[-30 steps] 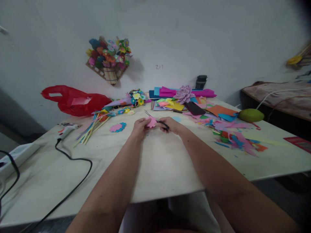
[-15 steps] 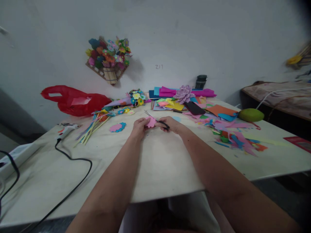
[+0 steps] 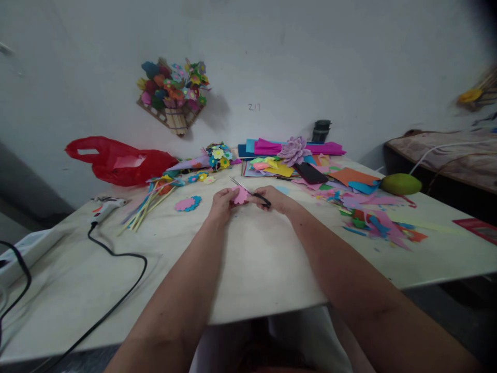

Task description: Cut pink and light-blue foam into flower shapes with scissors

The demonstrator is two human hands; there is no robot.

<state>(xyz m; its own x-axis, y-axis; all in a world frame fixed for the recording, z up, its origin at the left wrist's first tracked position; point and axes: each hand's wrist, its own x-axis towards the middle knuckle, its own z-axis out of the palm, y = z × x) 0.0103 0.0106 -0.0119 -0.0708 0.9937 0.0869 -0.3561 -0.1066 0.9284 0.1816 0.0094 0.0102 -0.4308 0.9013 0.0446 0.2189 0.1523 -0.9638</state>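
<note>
Between the fingers of my left hand (image 3: 222,204) is a pink scalloped paper piece (image 3: 240,195), pinched at its left side. My right hand (image 3: 274,199) is closed around the black handles of a pair of scissors (image 3: 263,200). The scissor blades reach up and to the left, by the far edge of the pink piece; whether they touch it I cannot make out. To the left of my hands, a pink scalloped cutout (image 3: 185,204) overlaps a blue one (image 3: 196,202) on the table (image 3: 267,269).
A glue gun (image 3: 111,208) with a black cord lies left, near a white power strip (image 3: 33,248). Thin paper strips (image 3: 145,207) and a red plastic bag (image 3: 120,163) are behind. Paper scraps (image 3: 382,223), a dark phone (image 3: 310,173) and a green oval object (image 3: 401,184) lie right.
The pink piece and the scissors have shifted very slightly in my hands. Both hands stay in nearly the same place, and the things on the table have not moved.
</note>
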